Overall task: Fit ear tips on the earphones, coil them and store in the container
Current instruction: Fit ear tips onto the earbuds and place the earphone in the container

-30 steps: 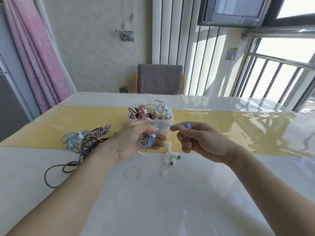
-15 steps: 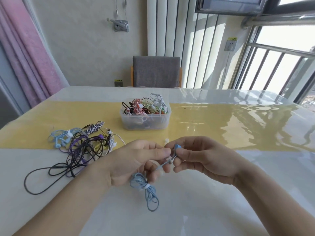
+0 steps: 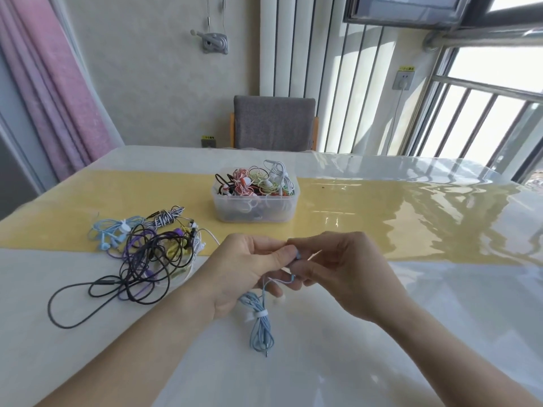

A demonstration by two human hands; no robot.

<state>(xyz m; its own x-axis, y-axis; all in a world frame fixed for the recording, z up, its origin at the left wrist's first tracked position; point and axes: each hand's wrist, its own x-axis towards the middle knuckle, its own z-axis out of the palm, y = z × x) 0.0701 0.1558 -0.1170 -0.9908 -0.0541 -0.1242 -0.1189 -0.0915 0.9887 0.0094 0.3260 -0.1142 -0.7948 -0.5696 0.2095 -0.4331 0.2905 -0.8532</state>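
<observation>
Step in hand looks like ear-tip fitting on the light blue earphones (image 3: 260, 327). Both hands meet just below frame centre, approx 6 o'clock of the container (image 3: 255, 204). Left hand (image 3: 244, 271) has fingers curled, thumb and forefinger pinching at the blue earbud (image 3: 297, 255); right hand (image 3: 338, 268) is curled too, fingertips pinching the same bud from the 3 o'clock side. Whether a tip is already on the bud: can't tell, it's mostly hidden btwn the fingers. The cable's bundle, already coiled and bound w/ a white tie (image 3: 258, 315), hangs below the left hand toward 6 o'clock, plug end lowest, apparently just off the table (image 3: 382, 348).

Container sits at 12 o'clock from the hands, on the yellow runner (image 3: 367, 218), well apart, already heaped w/ coiled sets in red, green, white. Pile of tangled earphones (image 3: 144, 254) lies at 9 o'clock of the hands, near, not touching; these look not yet done.

Next move, my read: seat the tip fully w/ a push-and-twist, check the 2nd bud, then tuck loose ends into the coil and carry it fwd to the container. Needs a steady pinch; tip is small and could slip.
</observation>
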